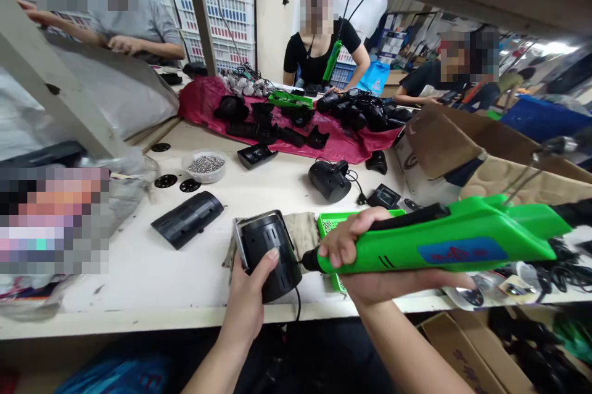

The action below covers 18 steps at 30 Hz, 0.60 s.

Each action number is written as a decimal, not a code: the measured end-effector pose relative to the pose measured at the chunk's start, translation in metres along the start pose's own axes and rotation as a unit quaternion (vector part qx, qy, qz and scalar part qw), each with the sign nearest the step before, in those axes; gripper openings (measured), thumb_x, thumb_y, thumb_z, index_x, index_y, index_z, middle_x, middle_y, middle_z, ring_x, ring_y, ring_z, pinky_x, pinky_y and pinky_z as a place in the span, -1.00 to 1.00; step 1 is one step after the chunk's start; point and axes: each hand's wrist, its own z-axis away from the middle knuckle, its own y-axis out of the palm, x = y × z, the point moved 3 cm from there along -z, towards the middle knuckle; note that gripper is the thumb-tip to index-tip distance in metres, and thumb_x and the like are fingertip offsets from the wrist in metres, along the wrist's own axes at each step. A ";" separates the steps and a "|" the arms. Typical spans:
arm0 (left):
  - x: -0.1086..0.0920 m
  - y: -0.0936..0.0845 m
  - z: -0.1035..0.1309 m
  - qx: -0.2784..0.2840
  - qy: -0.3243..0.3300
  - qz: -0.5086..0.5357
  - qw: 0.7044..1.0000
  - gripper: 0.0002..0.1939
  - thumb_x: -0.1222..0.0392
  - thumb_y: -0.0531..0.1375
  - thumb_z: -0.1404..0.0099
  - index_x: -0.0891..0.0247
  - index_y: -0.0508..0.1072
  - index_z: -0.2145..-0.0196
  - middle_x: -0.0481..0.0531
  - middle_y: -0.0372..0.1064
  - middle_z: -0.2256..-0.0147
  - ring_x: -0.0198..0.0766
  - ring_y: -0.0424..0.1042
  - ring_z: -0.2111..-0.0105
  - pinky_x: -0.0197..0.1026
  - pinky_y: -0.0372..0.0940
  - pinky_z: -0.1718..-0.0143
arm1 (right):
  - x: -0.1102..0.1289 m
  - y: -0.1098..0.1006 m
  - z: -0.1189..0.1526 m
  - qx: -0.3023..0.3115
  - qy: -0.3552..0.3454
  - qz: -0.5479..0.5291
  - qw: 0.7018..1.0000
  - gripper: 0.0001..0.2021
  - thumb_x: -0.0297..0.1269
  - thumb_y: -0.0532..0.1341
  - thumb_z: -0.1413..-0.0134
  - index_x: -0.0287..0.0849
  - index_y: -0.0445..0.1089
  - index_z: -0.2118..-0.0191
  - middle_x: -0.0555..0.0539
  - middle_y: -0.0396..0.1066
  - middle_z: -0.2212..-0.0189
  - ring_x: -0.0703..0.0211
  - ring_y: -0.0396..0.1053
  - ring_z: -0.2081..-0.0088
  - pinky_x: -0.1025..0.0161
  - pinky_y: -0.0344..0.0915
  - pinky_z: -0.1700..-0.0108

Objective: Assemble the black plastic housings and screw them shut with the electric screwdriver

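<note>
Near the table's front edge, my left hand grips a black cylindrical housing with a metal frame at its left side and a cord hanging below. My right hand is wrapped round a green electric screwdriver, held roughly level. The tool's dark tip points left and meets or nearly meets the housing's right side; the exact contact is too small to tell. Beneath the housing lies a beige cloth. A green tray is partly hidden behind my right hand.
A black half shell lies left, below a bowl of screws. Farther back are a corded black housing and a pink sheet bearing black parts. A cardboard box stands right. Several people sit or stand beyond the table.
</note>
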 end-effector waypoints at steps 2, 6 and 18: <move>-0.001 0.001 0.000 0.009 0.006 -0.009 1.000 -0.27 0.00 0.42 0.05 0.25 0.37 -0.06 0.11 0.49 0.15 -0.01 0.45 0.09 -0.06 0.37 0.12 | -0.002 -0.001 0.002 0.002 0.002 -0.002 1.000 -0.22 0.55 0.03 0.20 -0.17 0.48 0.37 0.08 0.28 0.72 0.26 0.25 0.72 0.27 0.32 0.63; -0.006 0.004 0.003 0.030 0.001 -0.019 0.999 -0.28 0.00 0.42 0.04 0.24 0.37 -0.06 0.11 0.50 0.14 -0.03 0.46 0.09 -0.11 0.39 0.15 | 0.000 0.000 0.002 0.010 -0.007 -0.012 1.000 -0.23 0.52 0.05 0.16 -0.18 0.50 0.32 0.08 0.29 0.74 0.26 0.23 0.74 0.26 0.32 0.65; -0.010 0.004 0.005 0.058 -0.041 -0.020 0.997 -0.33 0.04 0.40 -0.01 0.19 0.35 -0.07 0.10 0.51 0.15 -0.04 0.48 0.12 -0.08 0.35 0.10 | 0.028 0.031 0.021 0.071 0.149 0.038 0.986 -0.84 -0.07 0.25 -0.16 0.04 0.51 0.24 0.07 0.46 0.64 0.11 0.42 0.63 0.08 0.46 0.45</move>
